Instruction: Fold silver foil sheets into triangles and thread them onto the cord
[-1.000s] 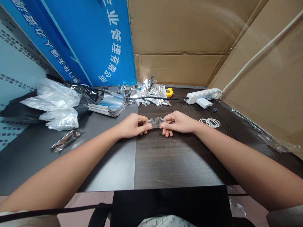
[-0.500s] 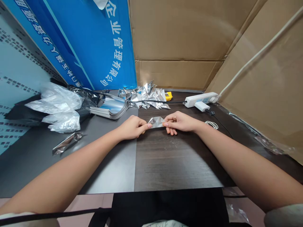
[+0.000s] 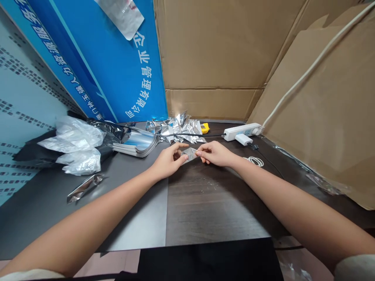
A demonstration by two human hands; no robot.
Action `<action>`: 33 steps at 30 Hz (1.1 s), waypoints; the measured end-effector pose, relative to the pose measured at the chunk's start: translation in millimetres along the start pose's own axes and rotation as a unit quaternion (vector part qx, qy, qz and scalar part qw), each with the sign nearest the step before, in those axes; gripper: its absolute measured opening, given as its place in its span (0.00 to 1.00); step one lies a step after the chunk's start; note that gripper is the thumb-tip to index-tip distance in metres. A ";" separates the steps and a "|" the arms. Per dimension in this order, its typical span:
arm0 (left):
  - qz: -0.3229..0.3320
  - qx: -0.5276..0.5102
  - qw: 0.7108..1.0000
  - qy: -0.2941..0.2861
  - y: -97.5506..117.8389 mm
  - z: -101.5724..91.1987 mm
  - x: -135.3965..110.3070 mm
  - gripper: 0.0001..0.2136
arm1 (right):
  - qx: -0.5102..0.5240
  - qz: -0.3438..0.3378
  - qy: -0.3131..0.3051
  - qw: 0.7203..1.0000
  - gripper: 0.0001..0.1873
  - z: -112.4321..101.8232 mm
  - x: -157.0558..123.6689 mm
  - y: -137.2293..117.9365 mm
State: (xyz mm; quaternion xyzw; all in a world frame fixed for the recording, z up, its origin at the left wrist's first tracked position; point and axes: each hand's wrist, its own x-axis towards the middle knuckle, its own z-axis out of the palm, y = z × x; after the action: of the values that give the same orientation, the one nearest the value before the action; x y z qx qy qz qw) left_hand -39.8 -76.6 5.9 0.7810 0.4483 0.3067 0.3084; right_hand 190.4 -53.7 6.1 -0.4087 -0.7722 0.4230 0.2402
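Between my two hands, just above the dark wood table (image 3: 202, 210), is a small folded piece of silver foil (image 3: 191, 153). My left hand (image 3: 170, 160) pinches its left end with the thumb in front, while the index finger reaches out above it. On the right, my right hand (image 3: 215, 153) grips the other end between thumb and fingers. Behind the hands lies a heap of crumpled silver foil pieces (image 3: 181, 127). A stack of flat silver foil sheets (image 3: 137, 142), curled upward, sits to the left of the heap.
A yellow tape measure (image 3: 205, 128) lies beside the heap. Farther right are a white power strip (image 3: 241, 131) with a plugged-in adapter and a coiled white cable (image 3: 254, 161). Clear plastic bags (image 3: 76, 140) and a folded foil strip (image 3: 84, 188) lie at left. Cardboard (image 3: 211, 50) walls the back.
The foil piece is now tilted and looks more compact, with my hands closer together. My left index finger has lifted and stretched out. The camera view has tipped upward slightly.
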 end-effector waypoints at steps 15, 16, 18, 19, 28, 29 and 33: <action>-0.187 0.017 0.980 -0.067 -1.3 -5.9 82.0 0.05 | -0.223 -0.027 0.187 0.956 0.07 -32.6 68.6 19.8; -0.205 0.013 0.976 -0.068 -2.7 -5.4 87.4 0.06 | -0.243 -0.044 0.197 0.949 0.09 -33.9 73.3 22.9; -0.227 0.002 0.972 -0.067 -5.3 -2.9 96.2 0.07 | -0.279 -0.082 0.198 0.936 0.13 -33.3 79.0 28.4; -0.229 -0.006 0.971 -0.064 -6.7 -0.9 99.2 0.07 | -0.295 -0.100 0.192 0.931 0.15 -32.0 80.3 31.0; -0.176 -0.019 0.984 0.015 -29.1 19.6 97.1 0.08 | -0.358 -0.154 0.156 0.908 0.16 -25.2 80.5 53.3; -0.172 -0.013 0.985 0.021 -31.3 20.2 96.7 0.08 | -0.358 -0.153 0.159 0.907 0.15 -24.9 80.9 54.6; -0.159 0.018 0.986 0.045 -33.5 20.7 94.5 0.06 | -0.361 -0.146 0.172 0.905 0.13 -22.8 81.5 57.1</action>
State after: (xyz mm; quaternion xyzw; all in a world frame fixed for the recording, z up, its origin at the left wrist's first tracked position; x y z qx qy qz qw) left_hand -2.6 16.8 -13.2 0.6905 0.5854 0.2807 0.3189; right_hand 186.3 42.3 -28.3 -0.4169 -0.8698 -0.0013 0.2641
